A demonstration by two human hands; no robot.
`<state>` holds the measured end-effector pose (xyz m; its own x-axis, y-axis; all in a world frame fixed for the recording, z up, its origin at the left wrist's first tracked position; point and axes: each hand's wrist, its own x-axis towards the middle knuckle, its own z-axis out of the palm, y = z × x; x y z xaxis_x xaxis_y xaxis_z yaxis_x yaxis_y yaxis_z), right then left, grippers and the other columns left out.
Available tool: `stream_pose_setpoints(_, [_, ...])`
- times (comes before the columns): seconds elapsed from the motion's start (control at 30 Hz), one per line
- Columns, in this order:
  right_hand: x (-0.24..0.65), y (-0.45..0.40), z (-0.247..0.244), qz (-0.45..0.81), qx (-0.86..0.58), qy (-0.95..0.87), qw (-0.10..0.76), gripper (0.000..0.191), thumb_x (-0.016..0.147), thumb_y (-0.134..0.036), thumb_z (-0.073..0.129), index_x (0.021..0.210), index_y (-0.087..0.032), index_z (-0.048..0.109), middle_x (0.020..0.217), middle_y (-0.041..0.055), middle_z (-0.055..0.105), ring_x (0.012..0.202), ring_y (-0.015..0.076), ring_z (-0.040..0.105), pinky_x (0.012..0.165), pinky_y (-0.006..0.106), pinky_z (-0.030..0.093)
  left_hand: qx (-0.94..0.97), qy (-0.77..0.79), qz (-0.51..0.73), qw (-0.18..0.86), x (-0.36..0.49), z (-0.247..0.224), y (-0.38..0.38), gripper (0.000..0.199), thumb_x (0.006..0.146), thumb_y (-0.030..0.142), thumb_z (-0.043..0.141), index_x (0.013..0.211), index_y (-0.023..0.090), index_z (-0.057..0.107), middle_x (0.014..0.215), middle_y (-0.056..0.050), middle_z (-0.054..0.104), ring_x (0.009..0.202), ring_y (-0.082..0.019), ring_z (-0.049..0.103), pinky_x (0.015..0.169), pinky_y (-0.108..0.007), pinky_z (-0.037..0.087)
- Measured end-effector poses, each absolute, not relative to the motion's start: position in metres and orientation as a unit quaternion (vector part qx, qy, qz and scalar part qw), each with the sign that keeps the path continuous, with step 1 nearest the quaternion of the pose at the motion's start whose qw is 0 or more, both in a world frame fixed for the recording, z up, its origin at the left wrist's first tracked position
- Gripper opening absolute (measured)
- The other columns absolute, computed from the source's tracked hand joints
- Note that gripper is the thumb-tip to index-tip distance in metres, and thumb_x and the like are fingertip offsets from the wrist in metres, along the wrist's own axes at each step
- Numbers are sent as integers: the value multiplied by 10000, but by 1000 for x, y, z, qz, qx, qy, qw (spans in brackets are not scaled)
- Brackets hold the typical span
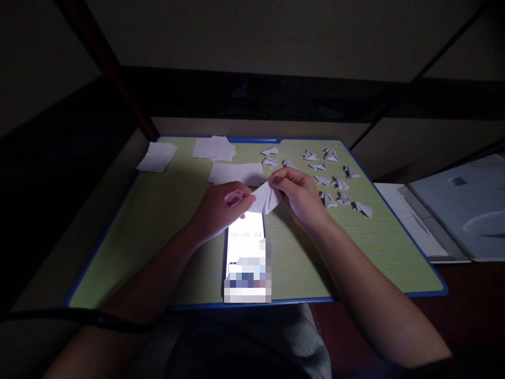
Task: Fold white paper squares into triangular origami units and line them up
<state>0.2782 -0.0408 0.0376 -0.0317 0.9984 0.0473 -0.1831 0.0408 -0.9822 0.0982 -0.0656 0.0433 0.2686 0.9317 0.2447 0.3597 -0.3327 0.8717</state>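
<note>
Folded paper [260, 201] is held in the air between two hands, over the far end of a phone [245, 247] and near the middle of the bench [169, 205]. The bench, pale green with a blue rim, seems to be used so that everything is kept within arm's reach. The left hand [221, 202] is closed in a pinch on the paper's left part, the other fingers loosely curled, while the upper right part is pinched between thumb and forefinger of the right hand [298, 195]; by being gripped from both sides, the paper is presumably kept steady. The lit phone is laid lengthwise at the near edge, its digits turned toward the person, probably so that they can be read at a glance. Flat paper [235, 172] is laid just beyond the hands, with one pile [158, 157] placed at far left and another pile [209, 148] at far middle. Small folded pieces [330, 154] are spread at far right, apparently kept apart so that they are not mixed with flat sheets.
</note>
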Motion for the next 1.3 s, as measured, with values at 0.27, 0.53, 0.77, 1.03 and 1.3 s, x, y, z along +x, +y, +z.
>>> stream_pose_setpoints(0.27, [277, -42, 37, 547, -421, -482, 540, 143, 666, -302, 752, 639, -185, 674, 570, -29, 592, 510, 91, 459, 499, 253, 304, 689, 454, 408, 390, 98, 45, -65, 125, 777, 259, 643, 730, 145, 656, 556, 16, 632, 456, -83, 585, 418, -169, 444])
stream_pose_setpoints(0.53, [281, -42, 39, 559, -398, -520, 509, 225, 741, -397, 748, 713, -183, 686, 577, -24, 599, 541, 106, 504, 541, 261, 373, 573, 453, 481, 484, 93, 44, -56, 151, 730, 277, 688, 687, 155, 609, 509, 44, 595, 374, -73, 538, 349, -163, 416])
stream_pose_setpoints(0.77, [279, -42, 40, 540, -427, -519, 506, 238, 660, -368, 792, 655, -172, 657, 512, -31, 586, 484, 98, 487, 506, 254, 351, 593, 450, 471, 474, 91, 42, -57, 157, 772, 282, 685, 739, 148, 610, 568, 27, 629, 399, -69, 561, 368, -158, 433])
stream_pose_setpoints(1.03, [285, -36, 37, 530, -427, -485, 549, 191, 683, -326, 770, 644, -186, 646, 506, -45, 578, 467, 85, 492, 490, 241, 360, 640, 419, 460, 450, 87, 47, -60, 433, 771, 200, 708, 1183, 169, 577, 851, -30, 711, 623, -118, 668, 471, -178, 548])
stream_pose_setpoints(1.3, [285, -34, 35, 538, -425, -471, 554, 182, 692, -312, 765, 646, -191, 638, 518, -48, 575, 457, 79, 488, 487, 241, 366, 658, 451, 415, 438, 89, 44, -63, 578, 749, 181, 720, 1307, 166, 573, 1129, -110, 710, 727, -150, 704, 540, -206, 596])
